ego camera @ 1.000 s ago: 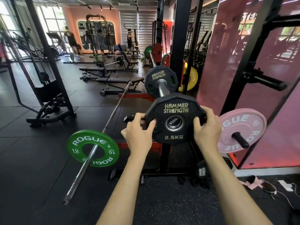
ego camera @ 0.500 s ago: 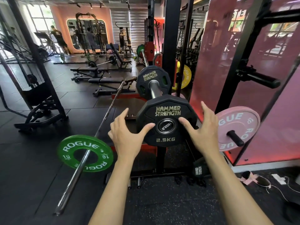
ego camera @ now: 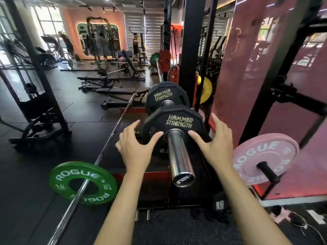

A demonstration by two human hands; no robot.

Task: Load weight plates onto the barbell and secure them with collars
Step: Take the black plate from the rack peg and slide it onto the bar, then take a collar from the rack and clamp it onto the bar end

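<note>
We have pushed the small black plate point(ego camera: 174, 131) well down the barbell sleeve point(ego camera: 178, 156), toward the larger plate point(ego camera: 167, 98) at 12 o'clock. Left hand point(ego camera: 136, 149) and right hand point(ego camera: 215, 145) press it with straightened fingers, grip released. No collar fitted yet.

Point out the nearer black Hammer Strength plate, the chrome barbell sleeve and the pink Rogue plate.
nearer black plate point(ego camera: 178, 121), head view, on its face at the gold lettering.
chrome barbell sleeve point(ego camera: 177, 154), head view, mid-length of the bare sleeve.
pink Rogue plate point(ego camera: 256, 152), head view, on its face at the white lettering.
</note>
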